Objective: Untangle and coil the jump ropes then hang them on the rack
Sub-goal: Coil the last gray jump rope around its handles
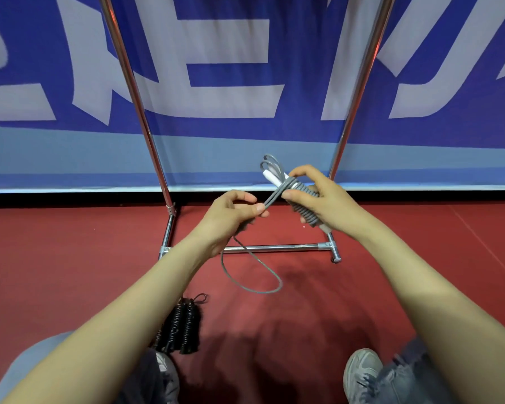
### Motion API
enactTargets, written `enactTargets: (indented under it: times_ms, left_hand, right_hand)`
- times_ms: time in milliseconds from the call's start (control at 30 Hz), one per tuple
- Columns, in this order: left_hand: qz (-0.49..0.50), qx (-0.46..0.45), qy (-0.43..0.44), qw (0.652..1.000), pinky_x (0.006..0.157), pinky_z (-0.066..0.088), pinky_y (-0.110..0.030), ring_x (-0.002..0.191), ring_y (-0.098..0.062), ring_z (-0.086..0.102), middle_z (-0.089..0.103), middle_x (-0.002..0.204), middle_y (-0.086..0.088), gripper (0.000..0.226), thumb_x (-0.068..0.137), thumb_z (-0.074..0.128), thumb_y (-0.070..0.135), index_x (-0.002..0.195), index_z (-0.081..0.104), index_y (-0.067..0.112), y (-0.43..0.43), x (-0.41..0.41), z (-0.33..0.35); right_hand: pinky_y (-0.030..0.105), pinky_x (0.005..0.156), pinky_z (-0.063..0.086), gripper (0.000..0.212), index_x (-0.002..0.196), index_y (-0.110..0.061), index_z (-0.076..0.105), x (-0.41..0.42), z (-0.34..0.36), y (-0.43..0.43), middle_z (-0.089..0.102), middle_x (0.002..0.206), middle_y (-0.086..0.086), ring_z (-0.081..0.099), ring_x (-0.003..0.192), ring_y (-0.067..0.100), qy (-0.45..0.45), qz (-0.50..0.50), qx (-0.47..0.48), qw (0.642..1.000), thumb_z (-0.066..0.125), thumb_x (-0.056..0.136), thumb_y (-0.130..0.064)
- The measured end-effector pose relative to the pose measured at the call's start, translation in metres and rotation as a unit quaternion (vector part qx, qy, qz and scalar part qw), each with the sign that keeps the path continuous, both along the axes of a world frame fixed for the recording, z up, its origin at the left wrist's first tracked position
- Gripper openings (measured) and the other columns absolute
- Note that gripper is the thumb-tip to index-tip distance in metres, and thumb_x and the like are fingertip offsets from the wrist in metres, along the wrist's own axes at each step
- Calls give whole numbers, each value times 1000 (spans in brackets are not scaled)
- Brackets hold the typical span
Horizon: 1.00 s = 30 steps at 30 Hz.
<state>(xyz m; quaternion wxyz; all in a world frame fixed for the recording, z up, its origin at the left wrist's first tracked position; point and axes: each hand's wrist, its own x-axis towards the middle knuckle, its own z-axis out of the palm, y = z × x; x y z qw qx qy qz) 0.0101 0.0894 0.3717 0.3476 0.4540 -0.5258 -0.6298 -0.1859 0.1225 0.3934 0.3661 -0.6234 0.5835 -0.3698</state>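
Our right grip point(325, 201) is curled round the grey jump rope point(302, 196). It holds the bundle where the cord is wound tightly round the white handles point(270, 177), and two small loops stick out past the far end. Our left grip point(232, 218) pinches the free strand of the same rope between thumb and forefinger, and that strand runs taut across the gap to the bundle. Below the left grip the spare cord hangs in a slack loop point(261, 292) toward the red floor point(362, 287); we cannot tell whether it touches. We hold all this in the air in front of the rack point(274, 248), whose chrome base bar and two uprights stand against a blue banner point(231, 126). The black jump rope point(181, 328) lies coiled on the floor close to us, apart from the rack.
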Motion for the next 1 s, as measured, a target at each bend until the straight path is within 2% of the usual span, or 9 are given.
enactTargets:
  times_ms: [100,233,300,400,533,600,767,900,1000]
  left_hand:
    - [-7,-29,5,1000,55,42,-20,53,-10,59,73,75,-4,23,87,67,5,100,49,11,-1,1,-3]
    - [-30,-96,-25,995,59,41,-24,52,-9,53,71,81,-7,30,86,68,4,108,48,10,3,-3,-6]
    - [-12,-128,7,992,59,43,-22,52,-8,52,70,87,-3,35,85,67,0,111,47,10,7,-7,-6]
    - [18,-183,50,982,60,45,-19,54,-10,50,70,106,-1,48,85,66,-5,124,43,12,13,-9,-7]
    - [4,-288,40,957,65,44,-41,63,-37,40,68,120,6,58,89,61,2,134,39,30,23,-12,-16]
    - [-6,-290,23,957,68,46,-45,65,-41,37,66,124,11,63,91,60,2,136,35,38,26,-14,-16]
    - [-39,-298,-16,954,68,47,-37,67,-37,42,65,123,12,61,93,58,5,137,33,39,25,-11,-19]
    - [-41,-262,-7,964,68,46,-35,66,-32,43,67,119,9,57,92,60,13,140,35,31,28,-10,-25]
    - [-14,-251,33,967,65,48,-27,63,-23,45,68,116,6,60,92,61,4,138,35,32,29,-12,-23]
  right_hand:
    - [27,45,45,27,100,-34,54,3,2,2,66,74,17,58,51,24,-69,22,8,997,65,79,-48]
    - [25,42,43,28,92,-33,56,9,0,5,65,65,14,57,48,26,-100,16,4,995,57,78,-57]
    - [25,43,43,25,90,-31,57,11,2,5,64,64,16,57,48,27,-112,2,-2,994,56,83,-55]
    - [25,43,42,18,86,-29,55,11,5,4,65,64,17,58,48,28,-124,-18,-7,992,54,93,-45]
    - [27,44,43,18,83,-26,52,8,4,1,65,64,19,57,47,29,-137,-45,-6,990,54,96,-39]
    - [26,43,42,18,84,-26,51,7,3,1,64,64,17,56,46,28,-126,-40,-5,991,54,95,-40]
    - [30,45,45,17,96,-27,50,6,-1,4,65,67,21,56,45,28,-72,-50,-26,996,52,95,-43]
    - [36,55,52,30,112,-39,46,2,-2,8,64,62,13,60,45,23,53,-40,-44,997,48,90,-60]
    - [36,56,51,29,117,-42,47,3,-1,8,64,62,15,60,44,20,53,-42,-57,996,48,92,-57]
